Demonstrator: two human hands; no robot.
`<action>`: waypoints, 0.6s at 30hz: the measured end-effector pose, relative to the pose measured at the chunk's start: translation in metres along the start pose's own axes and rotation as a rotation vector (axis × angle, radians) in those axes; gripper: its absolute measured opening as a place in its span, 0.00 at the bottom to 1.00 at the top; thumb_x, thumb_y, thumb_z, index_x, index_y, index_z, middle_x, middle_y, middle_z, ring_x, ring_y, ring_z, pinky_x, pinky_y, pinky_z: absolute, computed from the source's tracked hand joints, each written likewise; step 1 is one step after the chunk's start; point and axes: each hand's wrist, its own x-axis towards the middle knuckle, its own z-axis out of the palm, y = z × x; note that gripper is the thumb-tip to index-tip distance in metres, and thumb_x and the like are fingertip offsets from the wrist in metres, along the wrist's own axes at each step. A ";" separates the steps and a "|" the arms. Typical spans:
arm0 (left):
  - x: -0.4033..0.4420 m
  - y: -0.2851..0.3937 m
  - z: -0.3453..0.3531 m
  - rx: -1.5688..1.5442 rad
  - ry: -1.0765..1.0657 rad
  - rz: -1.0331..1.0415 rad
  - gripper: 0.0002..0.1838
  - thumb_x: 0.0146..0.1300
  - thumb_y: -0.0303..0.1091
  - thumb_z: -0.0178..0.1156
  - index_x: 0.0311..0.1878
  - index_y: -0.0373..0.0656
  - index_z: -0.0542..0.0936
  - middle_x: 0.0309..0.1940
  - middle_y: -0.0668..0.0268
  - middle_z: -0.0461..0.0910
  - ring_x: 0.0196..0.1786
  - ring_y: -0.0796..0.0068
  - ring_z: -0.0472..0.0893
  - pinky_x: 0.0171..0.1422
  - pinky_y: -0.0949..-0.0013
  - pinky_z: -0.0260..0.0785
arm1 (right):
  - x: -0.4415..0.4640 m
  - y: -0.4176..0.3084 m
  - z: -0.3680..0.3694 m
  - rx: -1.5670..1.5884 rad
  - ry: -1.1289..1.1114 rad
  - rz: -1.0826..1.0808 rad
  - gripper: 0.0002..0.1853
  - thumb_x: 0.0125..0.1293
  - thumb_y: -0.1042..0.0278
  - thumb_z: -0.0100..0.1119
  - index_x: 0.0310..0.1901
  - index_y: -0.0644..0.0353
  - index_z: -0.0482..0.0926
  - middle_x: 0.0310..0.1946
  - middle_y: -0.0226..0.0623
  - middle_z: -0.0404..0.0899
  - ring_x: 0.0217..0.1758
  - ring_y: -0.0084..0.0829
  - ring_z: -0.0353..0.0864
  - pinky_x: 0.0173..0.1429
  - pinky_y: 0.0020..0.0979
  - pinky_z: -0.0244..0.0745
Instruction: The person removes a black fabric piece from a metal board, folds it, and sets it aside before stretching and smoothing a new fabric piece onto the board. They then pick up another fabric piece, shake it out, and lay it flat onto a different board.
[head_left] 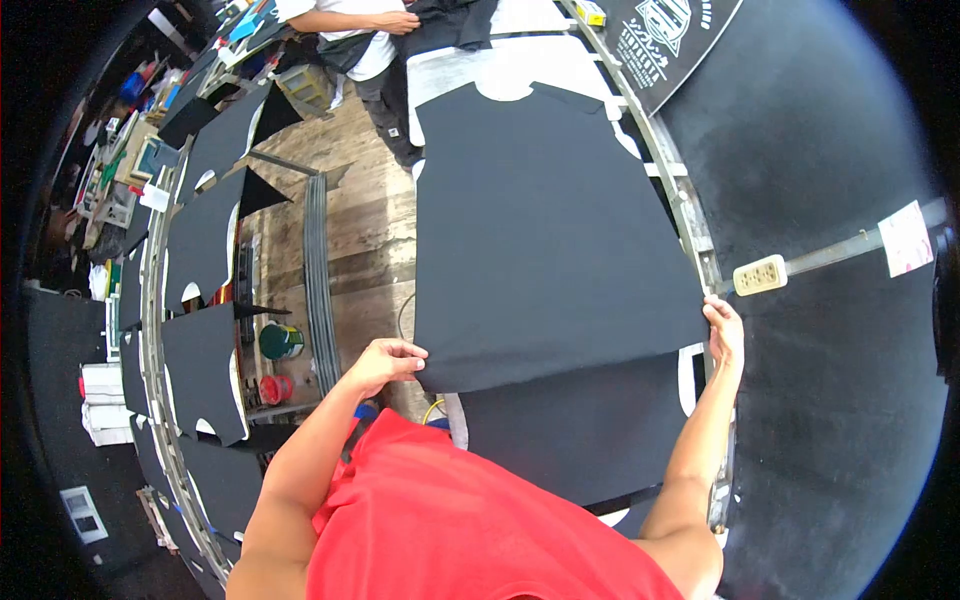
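A black shirt panel (545, 220) lies spread on a white board (500, 65), its neckline toward the top of the view. My left hand (388, 365) pinches the panel's lower left corner between thumb and fingers. At the lower right corner, my right hand (725, 330) grips the cloth edge beside the metal rail. The panel's bottom edge overlaps a second black panel (580, 430), which lies nearer to my body.
Another person (365, 50) stands at the top, handling dark cloth (450, 22). A metal rail (690, 215) and a power strip (760, 275) are on the right. More black panels (200, 245) line the left, near a green bucket (281, 341) and a red bucket (275, 389).
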 end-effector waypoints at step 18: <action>-0.009 -0.023 0.001 0.050 -0.038 -0.116 0.12 0.60 0.29 0.69 0.46 0.38 0.84 0.37 0.66 0.85 0.40 0.77 0.83 0.48 0.71 0.78 | -0.038 0.000 -0.012 -0.011 0.075 0.087 0.10 0.61 0.80 0.65 0.46 0.66 0.82 0.39 0.31 0.82 0.43 0.22 0.77 0.52 0.23 0.69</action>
